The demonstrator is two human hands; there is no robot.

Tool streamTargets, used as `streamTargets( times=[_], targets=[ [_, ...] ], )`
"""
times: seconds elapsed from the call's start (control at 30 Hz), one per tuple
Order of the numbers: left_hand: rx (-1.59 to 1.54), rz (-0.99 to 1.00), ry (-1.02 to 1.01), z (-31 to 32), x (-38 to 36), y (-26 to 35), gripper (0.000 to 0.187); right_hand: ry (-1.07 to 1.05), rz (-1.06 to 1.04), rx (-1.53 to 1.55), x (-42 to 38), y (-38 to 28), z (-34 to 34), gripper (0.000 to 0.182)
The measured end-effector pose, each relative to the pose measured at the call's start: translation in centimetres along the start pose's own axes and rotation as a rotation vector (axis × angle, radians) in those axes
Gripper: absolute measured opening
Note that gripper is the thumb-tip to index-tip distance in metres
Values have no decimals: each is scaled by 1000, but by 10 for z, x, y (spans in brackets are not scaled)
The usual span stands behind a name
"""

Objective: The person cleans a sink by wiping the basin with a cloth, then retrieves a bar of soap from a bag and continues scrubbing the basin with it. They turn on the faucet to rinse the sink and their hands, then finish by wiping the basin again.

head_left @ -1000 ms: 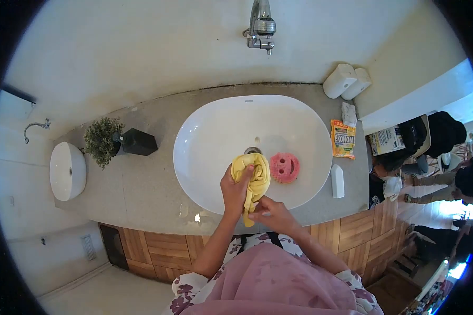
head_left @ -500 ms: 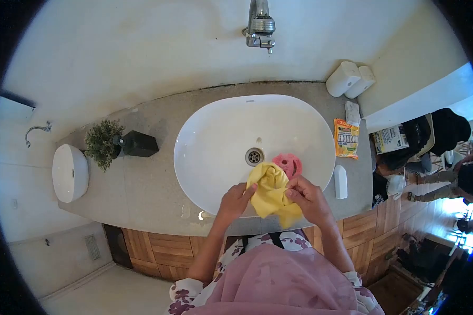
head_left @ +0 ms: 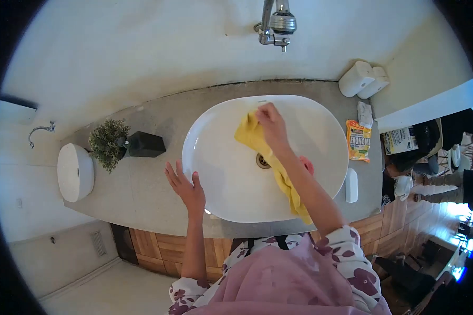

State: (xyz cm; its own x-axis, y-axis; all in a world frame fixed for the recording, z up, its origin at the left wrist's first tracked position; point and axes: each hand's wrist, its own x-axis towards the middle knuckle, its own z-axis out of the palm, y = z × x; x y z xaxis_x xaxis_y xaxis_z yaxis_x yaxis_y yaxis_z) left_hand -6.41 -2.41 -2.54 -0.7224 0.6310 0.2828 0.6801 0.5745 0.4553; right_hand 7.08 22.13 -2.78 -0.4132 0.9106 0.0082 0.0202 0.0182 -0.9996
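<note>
My right hand (head_left: 270, 125) grips one end of a yellow cloth (head_left: 276, 165) near the back of the white oval sink (head_left: 215, 194). The cloth trails down across the basin, past the drain (head_left: 263, 161), to the front rim. Partly hidden by my right forearm, a pink sponge (head_left: 307, 165) lies in the basin. At the sink's left rim my left hand (head_left: 187, 188) is empty, its fingers spread over the grey counter (head_left: 136, 186).
Left of the sink stand a dark bottle (head_left: 145, 144) and a potted plant (head_left: 108, 144). On the right lie an orange-yellow packet (head_left: 358, 142) and a white bottle (head_left: 351, 185). A metal tap (head_left: 278, 26) juts from the wall. Beyond, a person's legs (head_left: 441, 191) show.
My left hand has let go of the cloth and moved left to the sink's rim. My right hand has carried one end toward the back, stretching the bunched cloth out.
</note>
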Motion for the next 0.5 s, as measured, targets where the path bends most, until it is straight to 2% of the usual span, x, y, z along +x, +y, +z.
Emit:
streamTargets(
  times=[0.03,0.1,0.17,0.2,0.27,0.33,0.43,0.5],
  targets=[
    [-68,-52,7,2,-1,-1,54,0,5,3,8,14,9,16],
    [-130,-109,10,3,-3,-2,57,23,-440,-600,16,29,24,24],
    [-368,-232,3,3,-3,-1,58,36,-486,-661,17,35,27,26],
    [-362,-238,-2,2,-3,-1,58,50,-534,-727,15,40,29,28],
    [-513,-287,9,3,-3,0,56,21,-505,-740,6,53,42,26],
    [-524,-305,8,2,-2,4,56,-10,-479,-750,-9,68,60,24],
    [-531,-325,30,4,-2,3,55,-150,-444,-575,-45,77,85,19],
    [-536,-313,42,3,-3,2,54,-512,-211,-488,-66,71,90,16]
  ],
)
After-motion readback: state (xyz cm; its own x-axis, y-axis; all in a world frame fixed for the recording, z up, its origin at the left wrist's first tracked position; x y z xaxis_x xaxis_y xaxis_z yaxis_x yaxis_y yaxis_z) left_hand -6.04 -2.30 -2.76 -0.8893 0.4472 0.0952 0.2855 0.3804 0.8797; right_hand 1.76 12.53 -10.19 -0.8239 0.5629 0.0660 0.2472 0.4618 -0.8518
